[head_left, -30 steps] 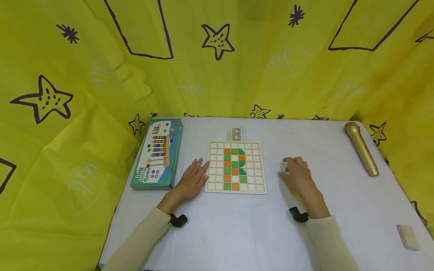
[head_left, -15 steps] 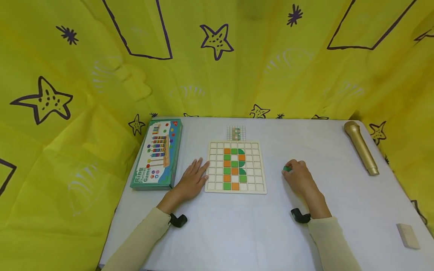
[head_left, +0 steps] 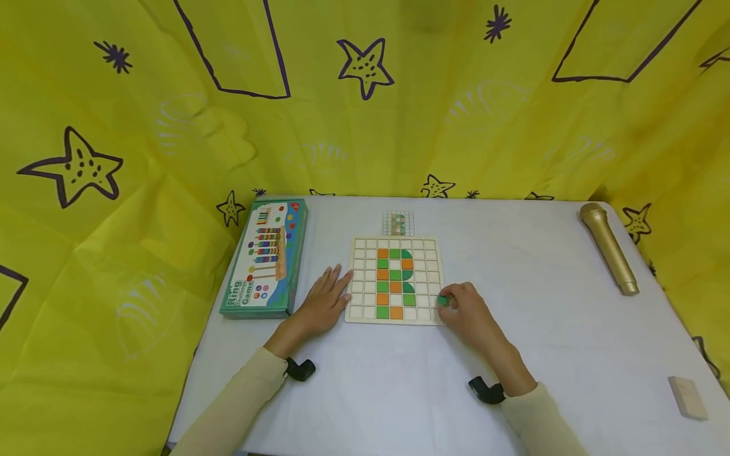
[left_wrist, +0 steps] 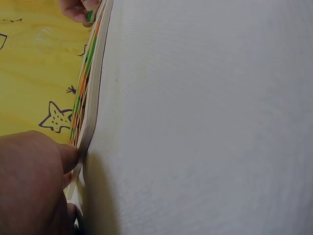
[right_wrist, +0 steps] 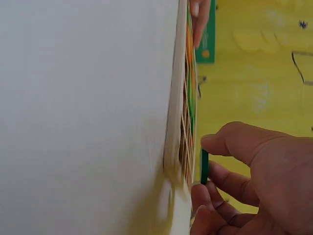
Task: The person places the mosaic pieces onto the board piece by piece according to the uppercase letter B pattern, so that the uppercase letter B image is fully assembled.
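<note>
A wooden grid board [head_left: 365, 309] lies mid-table, with orange and green tiles set in several of its cells in an R-like pattern. My left hand [head_left: 320, 304] rests flat by the board's left edge, its fingers spread and the fingertips touching the rim. Over the board's right edge, my right hand [head_left: 470, 316] pinches a small green tile [right_wrist: 204, 166] between thumb and fingers. In the right wrist view the tile stands on edge, just above the board. Its exact outline is hard to tell.
Behind the board lies a small pattern card [head_left: 398, 223]. A ring game box [head_left: 263, 259] sits at the left. To the right are a gold microphone [head_left: 609, 248] and, nearer the front, a pale wooden block [head_left: 687, 398]. A yellow curtain [head_left: 365, 139] stands behind the table.
My right hand has picked the green tile up from the table right of the board and carried it left to the board's right edge. The left hand has stayed still.
</note>
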Tool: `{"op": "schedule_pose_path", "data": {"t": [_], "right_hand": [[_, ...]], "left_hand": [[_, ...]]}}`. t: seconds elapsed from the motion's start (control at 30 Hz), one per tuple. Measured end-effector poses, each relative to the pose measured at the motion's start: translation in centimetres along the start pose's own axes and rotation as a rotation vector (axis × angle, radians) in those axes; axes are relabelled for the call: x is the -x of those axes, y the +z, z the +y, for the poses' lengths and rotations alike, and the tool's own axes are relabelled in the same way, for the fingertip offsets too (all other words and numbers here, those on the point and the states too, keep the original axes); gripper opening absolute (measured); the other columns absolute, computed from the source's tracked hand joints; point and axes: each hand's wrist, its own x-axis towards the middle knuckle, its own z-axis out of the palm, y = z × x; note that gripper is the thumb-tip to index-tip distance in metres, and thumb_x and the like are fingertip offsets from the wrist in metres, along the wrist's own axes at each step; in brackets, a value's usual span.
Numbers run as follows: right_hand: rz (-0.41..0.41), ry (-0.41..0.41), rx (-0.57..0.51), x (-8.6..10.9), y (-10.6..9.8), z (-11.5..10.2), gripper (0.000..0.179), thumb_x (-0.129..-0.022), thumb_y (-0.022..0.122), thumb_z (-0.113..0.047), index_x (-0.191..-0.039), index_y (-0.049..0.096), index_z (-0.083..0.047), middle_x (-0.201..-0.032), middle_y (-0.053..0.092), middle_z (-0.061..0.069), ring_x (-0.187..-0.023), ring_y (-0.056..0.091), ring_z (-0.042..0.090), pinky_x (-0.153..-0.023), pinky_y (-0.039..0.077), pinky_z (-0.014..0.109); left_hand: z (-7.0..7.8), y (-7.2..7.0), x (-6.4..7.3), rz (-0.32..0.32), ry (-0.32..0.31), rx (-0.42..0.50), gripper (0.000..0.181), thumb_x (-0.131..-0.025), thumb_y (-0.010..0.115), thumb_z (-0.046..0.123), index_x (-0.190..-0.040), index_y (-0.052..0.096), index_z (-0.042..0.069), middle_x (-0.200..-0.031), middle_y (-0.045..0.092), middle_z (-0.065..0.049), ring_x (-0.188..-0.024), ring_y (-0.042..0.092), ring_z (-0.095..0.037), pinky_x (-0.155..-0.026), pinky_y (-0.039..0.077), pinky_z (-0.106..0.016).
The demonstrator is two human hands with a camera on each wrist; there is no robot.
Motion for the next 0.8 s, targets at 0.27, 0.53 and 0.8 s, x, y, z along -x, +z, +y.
{"op": "schedule_pose_path", "data": {"t": [0.27,0.53,0.8], "right_hand": [[-0.046,-0.088,-0.006,0.5,3.7,-2.3,0.025,-0.093,0.071,-0.007,-0.118,0.064,-0.006,-0.11,0.056,0.008,-0.097,0.056,0.019,-0.086,0.053,0.037],[-0.031,-0.154,0.032,0.0,4.4,-3.4,0.016,-0.094,0.076,-0.006,-0.105,0.064,-0.009,-0.102,0.053,0.005,-0.095,0.054,0.02,-0.085,0.053,0.037],[-0.12,-0.139,0.033,-0.2,3.8,-4.0,0.01,-0.099,0.07,-0.002,-0.108,0.071,-0.007,-0.108,0.056,0.004,-0.104,0.062,0.022,-0.093,0.056,0.041]], "left_hand": [[0.2,-0.2,0.1,-0.001,0.001,0.004,0.062,-0.116,0.034,0.038,-0.171,0.015,0.019,-0.178,0.002,-0.013,-0.164,-0.003,-0.036,-0.132,0.005,-0.056],[0.0,-0.1,0.1,0.011,0.011,0.002,0.062,-0.116,0.034,0.038,-0.171,0.015,0.018,-0.178,0.003,-0.014,-0.164,-0.002,-0.036,-0.132,0.006,-0.056],[-0.2,0.1,0.0,0.003,0.008,-0.003,0.062,-0.116,0.033,0.04,-0.172,0.014,0.02,-0.178,0.002,-0.013,-0.165,-0.003,-0.035,-0.132,0.005,-0.056]]}}
